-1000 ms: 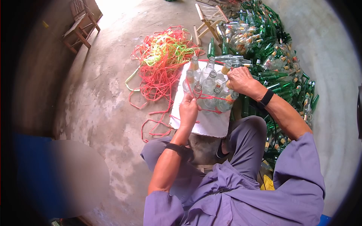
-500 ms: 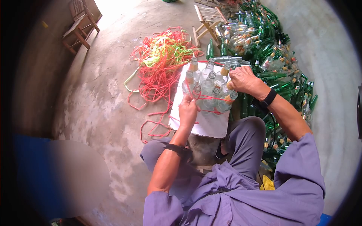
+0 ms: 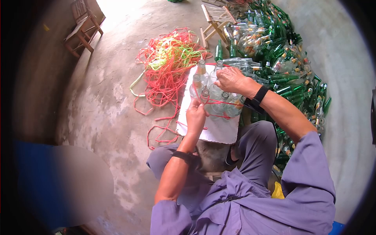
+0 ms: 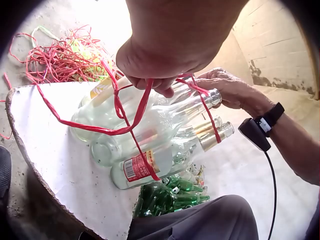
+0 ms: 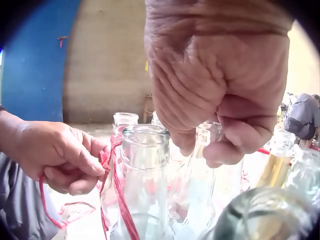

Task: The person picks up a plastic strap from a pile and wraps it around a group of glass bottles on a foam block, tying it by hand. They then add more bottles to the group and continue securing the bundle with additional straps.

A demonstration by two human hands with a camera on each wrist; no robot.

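Observation:
Several clear glass bottles (image 3: 204, 96) stand in a tight cluster on a white board (image 3: 219, 133), with red plastic strip (image 3: 223, 102) looped around them. At the near left of the cluster, my left hand (image 3: 196, 115) pinches the red strip; its fingers and the strip (image 5: 107, 157) show clearly beside a bottle neck in the right wrist view. My right hand (image 3: 235, 81) reaches over the middle bottles, its curled fingers and thumb around a bottle neck (image 5: 207, 132). In the left wrist view, a red label (image 4: 137, 167) shows on one bottle under the strip.
A tangled heap of red and yellow-green strip (image 3: 168, 58) lies on the floor beyond the board's left. Green and clear bottles (image 3: 286, 78) are piled along the right wall. A folding stool (image 3: 217, 15) stands behind, and a wooden chair (image 3: 82, 29) is at the far left.
My right hand has moved left from the bottles at the cluster's right edge to those in the middle. My left hand keeps its hold on the red strip in the same place.

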